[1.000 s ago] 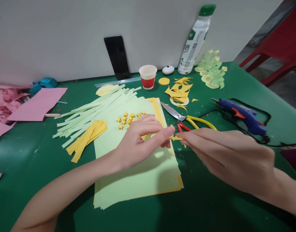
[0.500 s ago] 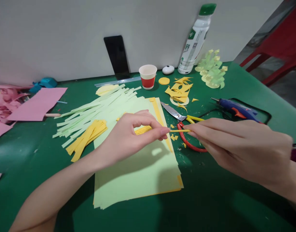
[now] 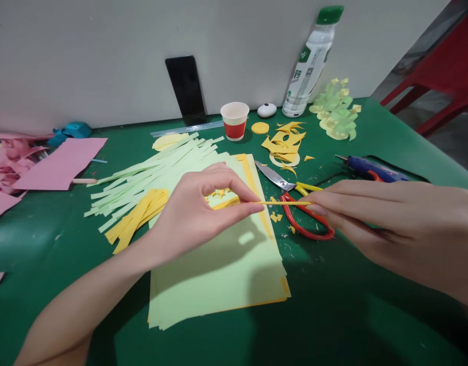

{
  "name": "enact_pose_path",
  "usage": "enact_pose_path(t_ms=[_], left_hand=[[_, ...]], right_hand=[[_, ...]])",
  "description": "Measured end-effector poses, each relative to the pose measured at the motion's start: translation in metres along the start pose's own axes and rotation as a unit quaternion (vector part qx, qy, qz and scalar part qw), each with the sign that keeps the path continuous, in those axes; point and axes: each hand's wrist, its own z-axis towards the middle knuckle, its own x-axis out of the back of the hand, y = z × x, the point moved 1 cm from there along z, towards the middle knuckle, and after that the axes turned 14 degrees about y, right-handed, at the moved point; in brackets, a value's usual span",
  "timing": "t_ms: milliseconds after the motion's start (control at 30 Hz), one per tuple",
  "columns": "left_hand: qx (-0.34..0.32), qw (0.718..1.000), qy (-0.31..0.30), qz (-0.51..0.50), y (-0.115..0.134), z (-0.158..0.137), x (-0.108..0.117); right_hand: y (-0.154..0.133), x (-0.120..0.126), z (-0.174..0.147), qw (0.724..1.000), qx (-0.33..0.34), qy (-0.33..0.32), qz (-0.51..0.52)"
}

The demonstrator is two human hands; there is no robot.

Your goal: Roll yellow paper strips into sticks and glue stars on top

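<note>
A thin yellow paper strip (image 3: 283, 203), seen nearly edge-on, is stretched level between my two hands. My left hand (image 3: 207, 213) pinches its left end between thumb and forefinger. At the other end, my right hand (image 3: 382, 223) grips it with thumb and fingers together. Below my left hand lies a stack of pale green sheets (image 3: 218, 284), with yellow strips (image 3: 226, 203) and small yellow pieces on it, partly hidden. Scissors (image 3: 306, 231) with red and yellow handles lie open on the table behind the strip, near my right fingertips.
Fringed green paper (image 3: 142, 173) and a bundle of yellow strips (image 3: 137, 218) lie left of the stack. Behind stand a paper cup (image 3: 234, 127), a leaning phone (image 3: 186, 89) and a bottle (image 3: 310, 66). A blue glue gun (image 3: 375, 169) lies right; pink paper (image 3: 62, 162) is far left.
My right hand has moved a little to the right, so more of the yellow strip shows between my hands. My left hand has shifted slightly left.
</note>
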Motion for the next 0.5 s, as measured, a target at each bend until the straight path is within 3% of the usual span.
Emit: enact_pose_path(t_ms=[167, 300, 500], left_hand=[[-0.039, 0.999, 0.014, 0.029, 0.0017, -0.0007, -0.0003], [-0.099, 0.993, 0.018, 0.064, 0.0048, -0.0021, -0.0002], [-0.13, 0.987, 0.013, 0.096, 0.0083, -0.0029, 0.0003]], right_hand=[[0.0002, 0.0021, 0.0027, 1.0, -0.016, 0.004, 0.009], [-0.0009, 0.0041, 0.0025, 0.999, -0.024, -0.005, -0.046], [0.0012, 0.0089, 0.0056, 0.993, 0.053, -0.049, -0.094]])
